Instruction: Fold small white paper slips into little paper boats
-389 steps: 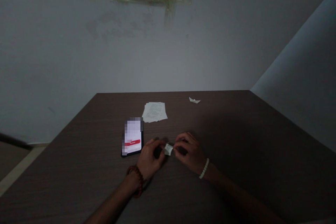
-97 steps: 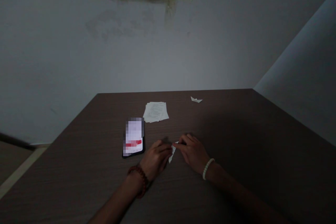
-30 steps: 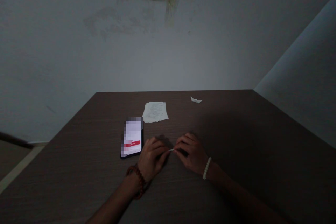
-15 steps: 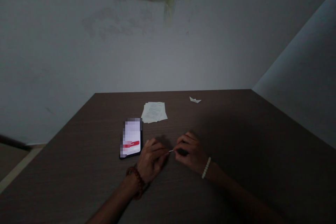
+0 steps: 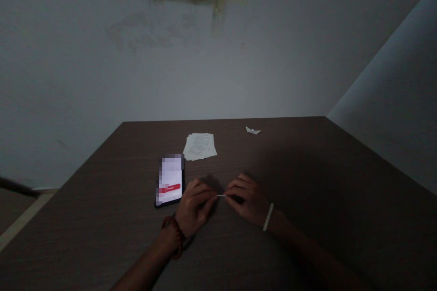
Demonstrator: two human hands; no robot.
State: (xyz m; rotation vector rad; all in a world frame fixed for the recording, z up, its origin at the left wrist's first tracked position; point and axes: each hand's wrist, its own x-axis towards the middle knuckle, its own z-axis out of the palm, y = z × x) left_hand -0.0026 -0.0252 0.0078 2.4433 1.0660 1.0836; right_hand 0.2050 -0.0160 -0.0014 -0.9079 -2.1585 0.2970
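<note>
Between my two hands a small piece of white paper (image 5: 221, 195) shows as a thin, level line, seen edge-on; most of it is hidden by the fingers. My left hand (image 5: 195, 205) pinches its left end between thumb and fingers. At the right end, my right hand (image 5: 246, 198) pinches it the same way, its other fingers curled. Both hands are low over the dark wooden table (image 5: 112, 236). A red-brown bead bracelet (image 5: 175, 236) circles the left wrist, and a pale bead bracelet (image 5: 268, 217) the right.
A lit phone (image 5: 170, 181) lies just left of my left hand. Beyond it is a small stack of printed paper sheets (image 5: 200, 146). A folded paper boat (image 5: 253, 131) sits near the table's far edge. The wall (image 5: 218, 72) rises behind, with tape stuck on it.
The paper between my fingers has gone from slightly tilted to level. My right fingertips have shifted slightly, and the gap between the hands is a little wider. Phone, sheets and boat stay put.
</note>
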